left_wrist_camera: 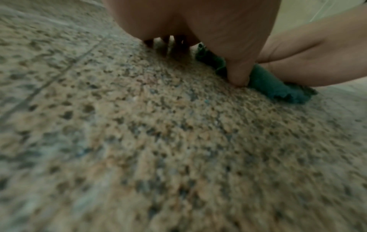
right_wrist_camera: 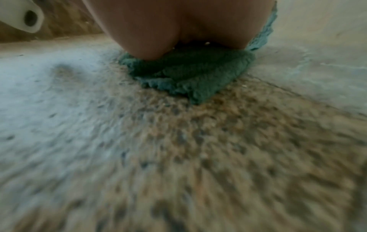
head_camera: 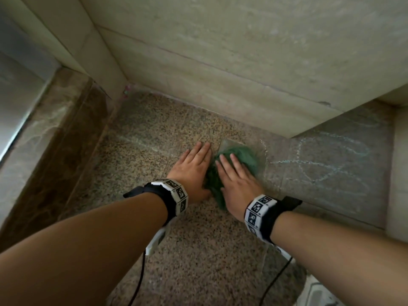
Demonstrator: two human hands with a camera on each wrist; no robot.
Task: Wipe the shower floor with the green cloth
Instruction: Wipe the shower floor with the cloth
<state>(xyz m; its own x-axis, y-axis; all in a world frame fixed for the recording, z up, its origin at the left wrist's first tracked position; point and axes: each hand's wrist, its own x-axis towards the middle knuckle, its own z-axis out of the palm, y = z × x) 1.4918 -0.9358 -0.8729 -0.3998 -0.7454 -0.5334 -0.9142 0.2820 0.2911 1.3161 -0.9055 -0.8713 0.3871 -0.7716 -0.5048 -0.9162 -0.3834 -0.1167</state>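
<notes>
The green cloth [head_camera: 239, 156] lies crumpled on the speckled shower floor [head_camera: 154, 133], near the middle of the head view. My right hand [head_camera: 234, 173] lies flat on top of it, fingers straight, pressing it down. My left hand [head_camera: 194, 164] rests flat on the bare floor just left of the cloth, its thumb side touching the cloth's edge. From the left wrist view, the thumb [left_wrist_camera: 238, 73] presses down beside the cloth [left_wrist_camera: 278, 87]. The right wrist view shows the cloth [right_wrist_camera: 190, 73] bunched under my palm [right_wrist_camera: 178, 23].
Pale chalk-like scribbles [head_camera: 326, 157] mark the floor right of the cloth. A tiled wall [head_camera: 242, 62] rises behind, with a step-out at the right [head_camera: 397, 162]. A brown marble curb [head_camera: 50, 133] borders the left. Wrist-camera cables [head_camera: 141, 272] trail beneath my forearms.
</notes>
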